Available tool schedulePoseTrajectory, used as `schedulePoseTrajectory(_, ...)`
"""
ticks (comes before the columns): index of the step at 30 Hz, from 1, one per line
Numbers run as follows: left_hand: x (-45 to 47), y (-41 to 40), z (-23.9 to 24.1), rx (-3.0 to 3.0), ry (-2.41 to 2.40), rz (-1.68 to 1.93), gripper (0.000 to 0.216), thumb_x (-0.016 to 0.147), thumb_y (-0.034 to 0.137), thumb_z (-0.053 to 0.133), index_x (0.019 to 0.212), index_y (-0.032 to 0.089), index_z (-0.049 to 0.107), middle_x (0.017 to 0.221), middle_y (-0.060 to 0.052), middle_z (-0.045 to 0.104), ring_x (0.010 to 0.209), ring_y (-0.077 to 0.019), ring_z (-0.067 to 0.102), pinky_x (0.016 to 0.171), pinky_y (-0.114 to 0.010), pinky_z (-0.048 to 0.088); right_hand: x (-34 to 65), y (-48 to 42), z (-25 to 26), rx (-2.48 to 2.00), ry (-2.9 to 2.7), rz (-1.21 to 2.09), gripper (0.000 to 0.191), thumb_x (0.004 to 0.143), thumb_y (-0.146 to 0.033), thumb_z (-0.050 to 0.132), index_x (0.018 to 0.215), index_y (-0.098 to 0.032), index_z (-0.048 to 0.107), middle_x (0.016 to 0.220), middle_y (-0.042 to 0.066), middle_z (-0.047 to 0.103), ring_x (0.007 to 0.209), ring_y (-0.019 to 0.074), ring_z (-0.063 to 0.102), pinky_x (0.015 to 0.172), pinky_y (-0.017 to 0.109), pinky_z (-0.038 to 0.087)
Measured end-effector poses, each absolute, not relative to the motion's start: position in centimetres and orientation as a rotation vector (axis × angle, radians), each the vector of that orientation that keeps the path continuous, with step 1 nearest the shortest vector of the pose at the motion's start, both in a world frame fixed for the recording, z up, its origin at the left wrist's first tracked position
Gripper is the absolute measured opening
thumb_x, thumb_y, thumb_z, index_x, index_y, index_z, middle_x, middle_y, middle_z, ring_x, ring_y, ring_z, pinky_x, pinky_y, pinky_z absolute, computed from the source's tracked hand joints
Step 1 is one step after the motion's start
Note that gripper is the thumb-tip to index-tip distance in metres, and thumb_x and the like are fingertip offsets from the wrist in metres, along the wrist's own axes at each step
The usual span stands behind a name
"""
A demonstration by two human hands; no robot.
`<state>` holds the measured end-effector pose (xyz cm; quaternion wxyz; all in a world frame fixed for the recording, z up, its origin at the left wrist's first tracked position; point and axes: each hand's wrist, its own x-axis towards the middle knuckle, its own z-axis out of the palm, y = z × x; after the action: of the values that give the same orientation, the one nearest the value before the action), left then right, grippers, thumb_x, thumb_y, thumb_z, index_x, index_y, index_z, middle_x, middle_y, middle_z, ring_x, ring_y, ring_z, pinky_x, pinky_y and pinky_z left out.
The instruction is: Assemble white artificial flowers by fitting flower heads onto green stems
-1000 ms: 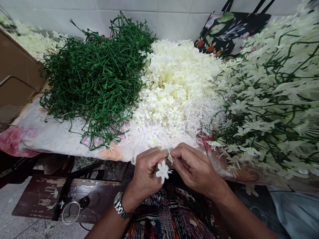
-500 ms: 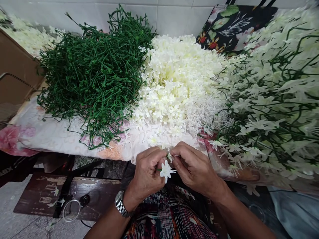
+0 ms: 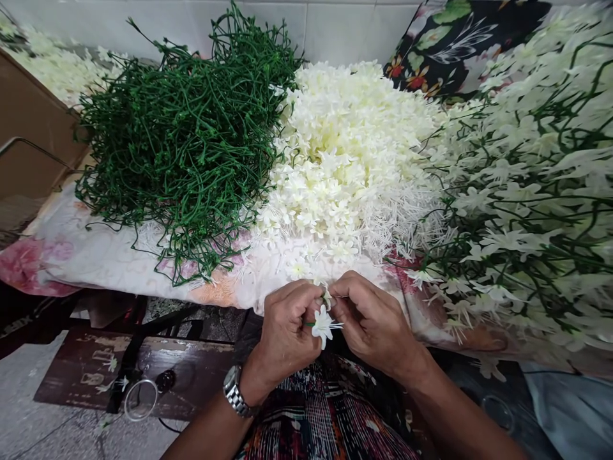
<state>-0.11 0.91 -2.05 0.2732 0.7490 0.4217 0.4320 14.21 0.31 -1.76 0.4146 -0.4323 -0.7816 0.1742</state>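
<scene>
The worktop is covered by green stems and white blossoms. At its near edge a small flower is pinched between left hand and right hand; judged light and crushable, it is best gripped by its stem.

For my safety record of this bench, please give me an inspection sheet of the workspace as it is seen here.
Surface: floral cloth, mostly covered by piles.
Job's things: flower sprig at the cloth's near edge; green stems heaped left, loose white blossoms middle, blossomed sprays right.
Clutter: ring and black strap on the wooden board below.
Grippers: left hand and right hand both pinch the sprig.
Cables: nothing seen.
Surroundings: tiled wall, cardboard box, flowered bag.
</scene>
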Motion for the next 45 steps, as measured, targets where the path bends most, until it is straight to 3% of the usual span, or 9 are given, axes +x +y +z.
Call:
schedulePoseTrajectory(10, 0.0, 0.8, -2.1, 1.969, 1.188, 1.139, 0.021, 0.067, 0.004, 0.045, 0.057, 0.02, 0.036, 0.053, 0.005, 0.032, 0.049, -0.0101, 0.031, 0.046, -0.023, 0.025, 14.0, 0.3, -1.7, -1.112, -1.995, 0.4, 0.013, 0.087, -0.007, 0.043, 0.082, -0.018, 0.046, 0.068, 0.001, 0.049, 0.061, 0.0118, 0.049, 0.055, 0.023, 0.043)
schedulePoseTrajectory(15, -0.4, 1.1, -1.4, 1.847, 1.12, 1.077, 0.016, 0.067, 0.006, 0.045, 0.057, 0.018, 0.045, 0.052, 0.004, 0.041, 0.05, -0.0098, 0.037, 0.047, -0.022, 0.029, 14.5, 0.4, -0.9, -1.111, -2.076, 0.413, 0.013, 0.088, -0.008, 0.042, 0.081, -0.016, 0.05, 0.068, 0.002, 0.052, 0.064, 0.0134, 0.051, 0.057, 0.025, 0.044)
schedulePoseTrajectory(20, -1.5, 1.5, -0.4, 1.463, 1.06, 1.023, 0.015, 0.072, 0.019, 0.055, 0.057, 0.015, 0.056, 0.052, 0.002, 0.05, 0.049, -0.0101, 0.042, 0.047, -0.021, 0.034, 15.7, 0.3, 1.5, -1.067, -2.102, 0.352, 0.008, 0.086, -0.011, 0.052, 0.091, -0.016, 0.054, 0.079, 0.004, 0.061, 0.075, 0.0154, 0.058, 0.067, 0.027, 0.047)
schedulePoseTrajectory(28, -1.5, 0.9, 0.2, 0.98, 0.976, 1.003, 0.036, 0.059, 0.046, 0.076, 0.054, 0.013, 0.062, 0.052, 0.0, 0.052, 0.05, -0.0104, 0.042, 0.047, -0.023, 0.036, 15.7, 0.0, 3.5, -0.948, -2.108, 0.238, 0.022, 0.083, -0.01, 0.055, 0.104, -0.017, 0.054, 0.087, 0.006, 0.063, 0.081, 0.0175, 0.058, 0.07, 0.03, 0.049)
schedulePoseTrajectory(31, -1.2, 0.8, 0.5, 0.977, 0.989, 0.992, 0.033, 0.058, 0.042, 0.078, 0.053, 0.013, 0.063, 0.053, 0.0, 0.054, 0.052, -0.0107, 0.043, 0.049, -0.024, 0.036, 15.5, 0.1, 3.6, -0.916, -2.156, 0.24, 0.017, 0.085, -0.01, 0.052, 0.1, -0.016, 0.057, 0.083, 0.007, 0.062, 0.077, 0.0172, 0.056, 0.066, 0.031, 0.049)
schedulePoseTrajectory(36, -0.8, 0.8, 0.5, 0.966, 0.942, 0.94, 0.023, 0.061, 0.025, 0.069, 0.046, 0.014, 0.056, 0.046, 0.004, 0.044, 0.048, -0.0084, 0.038, 0.046, -0.022, 0.03, 15.3, 0.4, 3.0, -0.896, -2.217, 0.225, 0.014, 0.086, -0.008, 0.049, 0.078, -0.014, 0.059, 0.07, 0.006, 0.058, 0.068, 0.0158, 0.052, 0.06, 0.03, 0.046)
schedulePoseTrajectory(39, -0.6, 0.9, 0.6, 0.937, 0.942, 0.905, 0.016, 0.061, 0.018, 0.061, 0.046, 0.015, 0.054, 0.046, 0.004, 0.043, 0.047, -0.0075, 0.036, 0.045, -0.021, 0.027, 15.4, 0.6, 2.4, -0.88, -2.232, 0.207, 0.013, 0.086, -0.006, 0.05, 0.078, -0.012, 0.058, 0.069, 0.007, 0.058, 0.067, 0.0158, 0.052, 0.06, 0.03, 0.045)
schedulePoseTrajectory(45, -0.2, 1.0, 0.6, 0.954, 0.969, 0.927, 0.018, 0.063, 0.021, 0.062, 0.049, 0.016, 0.051, 0.048, 0.004, 0.042, 0.049, -0.0077, 0.034, 0.045, -0.021, 0.026, 15.5, 0.9, 1.5, -0.901, -2.205, 0.227, 0.016, 0.088, -0.006, 0.045, 0.079, -0.015, 0.055, 0.068, 0.005, 0.057, 0.066, 0.0146, 0.052, 0.059, 0.027, 0.046)
